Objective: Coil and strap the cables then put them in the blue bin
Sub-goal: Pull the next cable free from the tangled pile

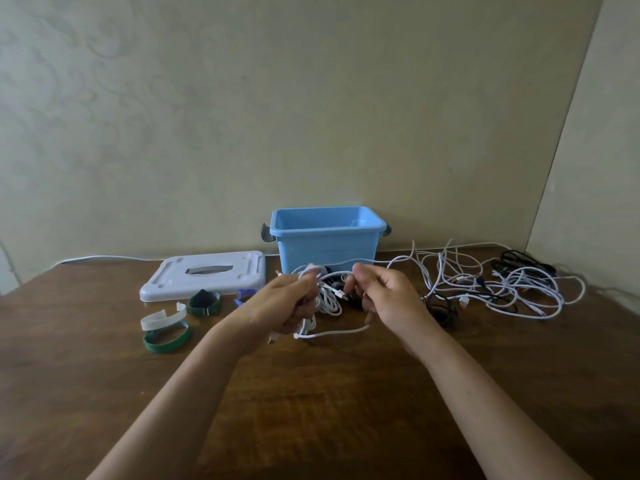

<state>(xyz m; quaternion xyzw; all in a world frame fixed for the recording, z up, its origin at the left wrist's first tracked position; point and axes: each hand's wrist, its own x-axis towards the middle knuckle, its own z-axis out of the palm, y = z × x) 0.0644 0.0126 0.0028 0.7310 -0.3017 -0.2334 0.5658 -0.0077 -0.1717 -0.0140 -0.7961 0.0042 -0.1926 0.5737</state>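
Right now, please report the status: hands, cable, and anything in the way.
Both hands, left and right, grip the white cable, part coiled. Blue bin open. Tangled cables trail right; straps lie left.

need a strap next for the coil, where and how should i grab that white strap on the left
Take the white strap by its raised free end nearest the grey lid, pinching across the flat band from above. It lies as an open curl on edge, resting against the green strap, so its ends stand clear of the table. The left hand is nearer, but it grips the white cable coil.
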